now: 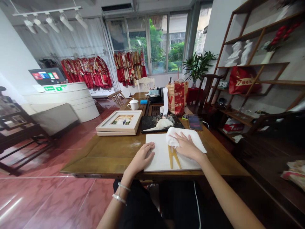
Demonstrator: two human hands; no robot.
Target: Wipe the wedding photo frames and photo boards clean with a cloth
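A flat white board point(157, 159) lies at the table's front edge, with a yellow forked piece point(174, 157) on its face. My left hand point(143, 156) rests over the board's left edge, fingers loosely bent and thumb apart; it grasps nothing. Under my right hand point(187, 145) is a white cloth point(177, 132), pressed against the board's upper right part, with the fingers spread over it. Just behind the board lies a dark panel point(162, 123) with a white dress picture. To its left sit stacked framed pictures point(120, 122).
The wooden table point(102, 156) also carries a white lidded cup point(133, 104), a blue box point(143, 101), a paper bag point(176, 98) and a phone point(194, 122) with a white cable. Shelves point(252, 66) stand at right, a white counter point(64, 98) at left.
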